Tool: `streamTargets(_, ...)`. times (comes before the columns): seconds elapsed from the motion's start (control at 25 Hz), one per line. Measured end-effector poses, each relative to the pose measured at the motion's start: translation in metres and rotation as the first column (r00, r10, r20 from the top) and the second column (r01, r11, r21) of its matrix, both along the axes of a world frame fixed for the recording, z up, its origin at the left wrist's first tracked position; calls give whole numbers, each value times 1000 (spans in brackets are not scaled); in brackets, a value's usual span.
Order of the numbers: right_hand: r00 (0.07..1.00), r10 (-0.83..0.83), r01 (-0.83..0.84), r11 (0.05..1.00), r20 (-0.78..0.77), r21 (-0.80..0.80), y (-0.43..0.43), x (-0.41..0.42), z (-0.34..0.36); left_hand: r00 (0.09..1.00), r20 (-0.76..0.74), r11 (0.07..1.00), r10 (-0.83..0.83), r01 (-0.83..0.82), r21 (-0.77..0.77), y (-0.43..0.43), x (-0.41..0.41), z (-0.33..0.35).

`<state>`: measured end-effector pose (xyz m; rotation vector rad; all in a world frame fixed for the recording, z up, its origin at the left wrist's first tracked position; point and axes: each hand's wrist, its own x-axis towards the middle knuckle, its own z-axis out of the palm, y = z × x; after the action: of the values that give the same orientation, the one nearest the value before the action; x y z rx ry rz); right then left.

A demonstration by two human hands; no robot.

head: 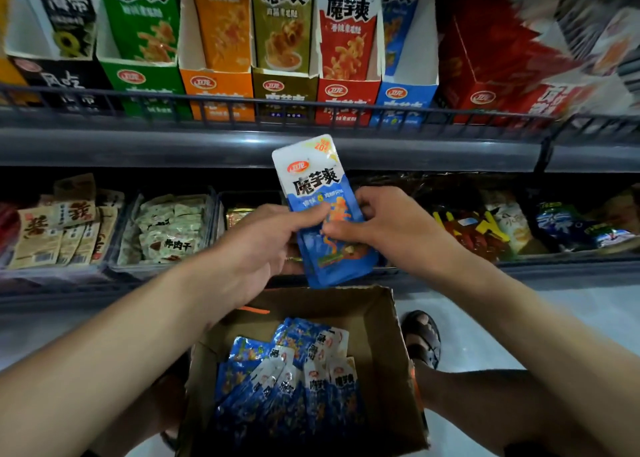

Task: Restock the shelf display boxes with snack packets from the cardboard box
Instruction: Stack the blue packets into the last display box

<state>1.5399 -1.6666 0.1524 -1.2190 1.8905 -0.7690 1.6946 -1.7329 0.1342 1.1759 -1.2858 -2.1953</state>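
view: head
blue packet stack (311,179): frame centre, top half above both hands; count unreadable
left hand (263,238): clamped on its left edge
right hand (388,224): pinching its right edge
cardboard box (391,352): one, lower centre, loose blue packets (284,380) inside
display boxes (216,89): six across top, blue display box (405,96) rightmost

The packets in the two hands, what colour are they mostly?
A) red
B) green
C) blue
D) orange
C: the packets that the left hand and the right hand grip are blue with a white top, like the ones lying in the cardboard box below.
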Motion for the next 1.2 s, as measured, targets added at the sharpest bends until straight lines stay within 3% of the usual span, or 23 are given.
streamTargets(0.04, 996, 4, -5, 1000, -88, -7, -1, -4, 3, 999, 35, 998, 1, 1, -59, -2, 1, 1)
streamTargets(0.08, 997, -19, 17, 999, -71, -32, -2, -9, 7, 997, 77, 993, -16, 25, -112, -3, 3, 2)
streamTargets(0.16, 975, -77, 95, 993, 210, -75, -2, -17, 11, 981, 145, 978, -126, 147, -148, -2, 5, 6)
streamTargets(0.24, 895, -89, 130, 989, 437, -66, -2, -17, 10, 952, 151, 953, -268, 284, -100, 3, 5, 12)
streamTargets(0.32, 875, -88, 135, 989, 476, -66, -2, -15, 7, 945, 100, 947, -312, 317, -40, 7, 3, 15)
streamTargets(0.44, 831, -182, 289, 949, 526, -128, -6, -17, 6, 960, 17, 956, -279, 276, 104, 8, 3, 17)
streamTargets(0.56, 774, -208, 390, 901, 598, -192, -7, -18, 6, 930, -70, 897, -360, 366, 248, 12, 5, 20)
streamTargets(0.72, 797, -192, 389, 888, 572, -245, -5, -13, 7, 936, -134, 891, -325, 351, 287, 10, 4, 20)
streamTargets(1.0, 910, -142, 339, 798, 391, -499, -3, -4, 10, 939, -187, 913, -290, 330, 240, 6, 3, 22)
streamTargets(1.2, 920, -224, 360, 806, 322, -469, -2, 7, 3, 949, -58, 948, -309, 312, 61, 15, -3, 19)
